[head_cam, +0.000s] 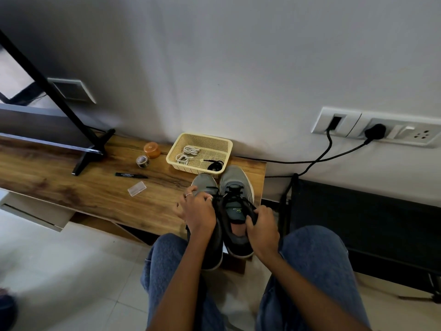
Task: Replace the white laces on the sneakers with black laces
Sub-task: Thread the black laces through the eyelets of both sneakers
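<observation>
Your right hand pinches the black lace taut on the right sneaker; your left hand, fingers curled, steadies the left sneaker. White laces discarded in the basket.

A seated person's left hand and right hand grip black laces on grey sneakers beside a yellow basket holding white laces.

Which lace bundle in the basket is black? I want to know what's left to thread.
The coil in the yellow basket's near right corner, the black lace, next to the sneakers. The other two bundles are white laces, farther left.
</observation>
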